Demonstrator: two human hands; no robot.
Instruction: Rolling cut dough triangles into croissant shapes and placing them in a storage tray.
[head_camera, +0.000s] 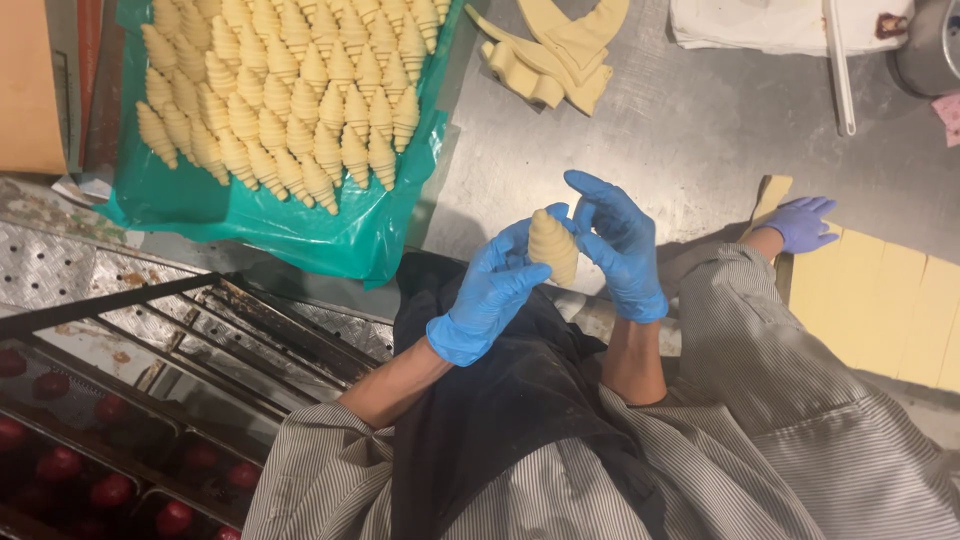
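Observation:
Both of my hands wear blue gloves and hold one rolled raw croissant upright above the steel table. My left hand cups it from the left and below. From the right, the fingers of my right hand wrap around it. At the upper left a tray lined with green plastic sheet carries several rows of rolled croissants.
A co-worker's gloved hand in a striped sleeve rests on a flat dough sheet cut into strips at the right. Dough scraps lie at the top centre, with a white cloth and metal pot beyond. Rack trays with red items sit lower left.

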